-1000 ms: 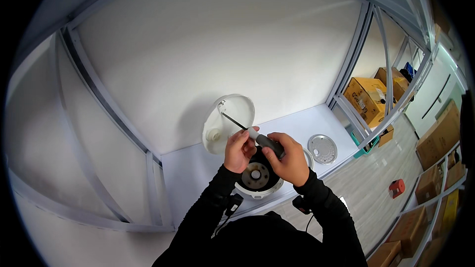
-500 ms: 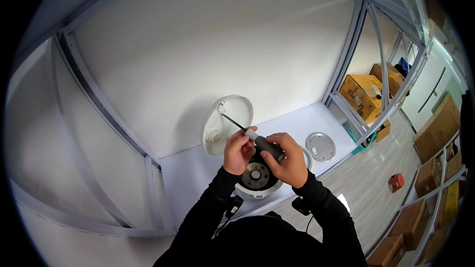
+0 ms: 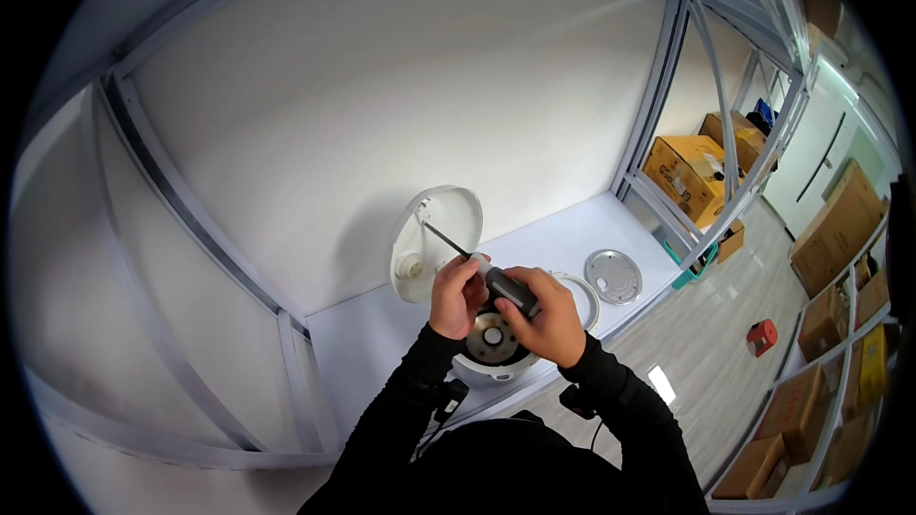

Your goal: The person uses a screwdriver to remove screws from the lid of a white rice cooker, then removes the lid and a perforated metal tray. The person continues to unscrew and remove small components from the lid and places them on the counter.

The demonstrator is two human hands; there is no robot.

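Note:
A screwdriver with a grey handle and thin dark shaft is held in both my hands. My right hand is closed round the handle. My left hand pinches it near the front of the handle. The shaft slants up and left, its tip at a small fitting near the upper left edge of an upright white lid; whether it touches cannot be told. Below my hands is the white rice cooker body, with a round metal heating plate inside, partly hidden by my hands.
On the white tabletop, right of the cooker, lies a perforated metal disc. A white ring shows behind my right hand. Metal frame posts bound the table. Cardboard boxes and a red object are farther right.
The view has shifted slightly, moving the surroundings leftward. My right hand's fingers have shifted a little on the screwdriver handle. The tip stays by the same lid fitting.

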